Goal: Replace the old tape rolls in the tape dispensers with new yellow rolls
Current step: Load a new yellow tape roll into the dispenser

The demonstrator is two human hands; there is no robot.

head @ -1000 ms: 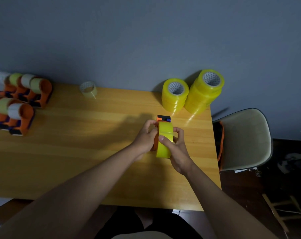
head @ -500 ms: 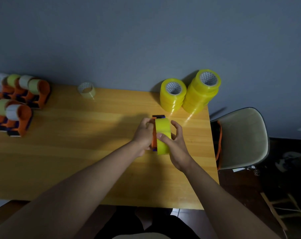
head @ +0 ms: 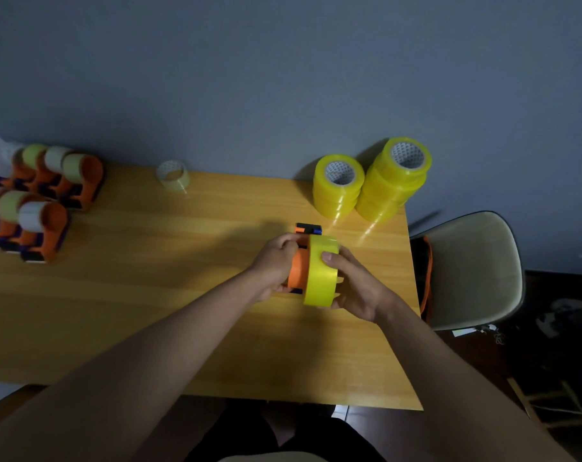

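Between the hands, the left hand (head: 276,261) grips the dispenser (head: 299,266) at 9 o'clock while the right hand (head: 356,285) holds the roll (head: 321,271) at 3 o'clock, hole facing sideways toward the orange hub.

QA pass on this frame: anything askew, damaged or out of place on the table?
Nothing damaged or spilled. One loose, nearly used-up clear tape roll sits alone near the table's far edge, apart from the dispensers at left and the yellow stacks. The yellow roll between both hands sits only partway onto the orange dispenser.
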